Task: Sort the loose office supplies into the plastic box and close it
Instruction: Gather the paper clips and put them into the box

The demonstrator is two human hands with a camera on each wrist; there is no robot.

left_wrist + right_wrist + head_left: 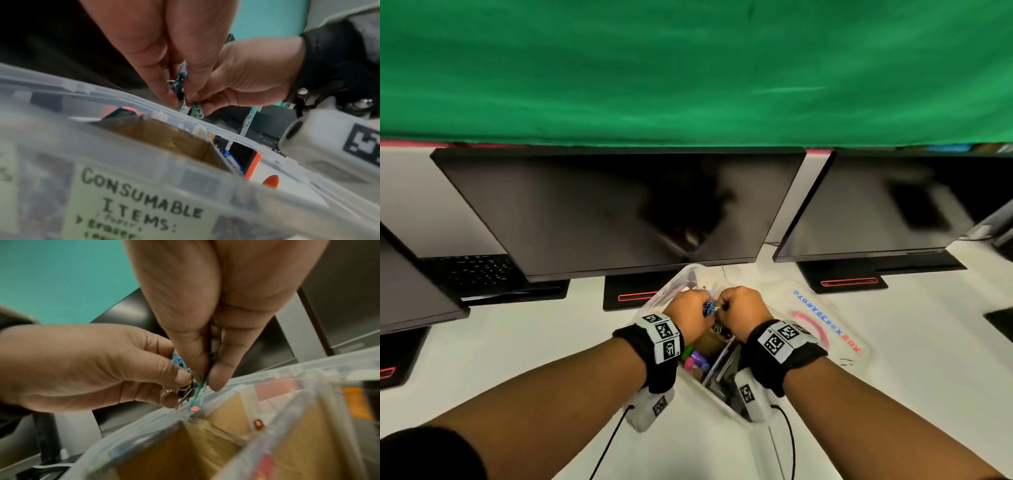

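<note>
Risk, foremost: tangled paper clips [180,84] pinched between both hands above the open plastic box [681,274]; likely to part suddenly under a pull and scatter past the rim onto the white bench [524,346], or into the wrong compartment. Risk, second: a teal clip [197,110] dangling below the fingertips right at the box wall, apt to catch on the rim or drop outside it. Risk, third: wrists and their camera housings crowding the near end of the box, apt to nudge it along the bench. Left hand [688,313]: fingers curled, thumb and fingertips clamped on the blue part of the clip cluster, knuckles up, wrist raised over the middle of the box. Right hand [743,311]: likewise curled, thumb and forefinger nipped on a green clip strand [198,391], touching the left hand fingertip to fingertip. Box: near the front edge of the bench, below the centre monitor [619,205], open, cardboard dividers [164,138] inside, some supplies already lodged, label reading "consumable items" on one wall. Lid [825,322]: off, flat on the bench just right of the box, lettering upward. Closing step not yet begun.
</note>
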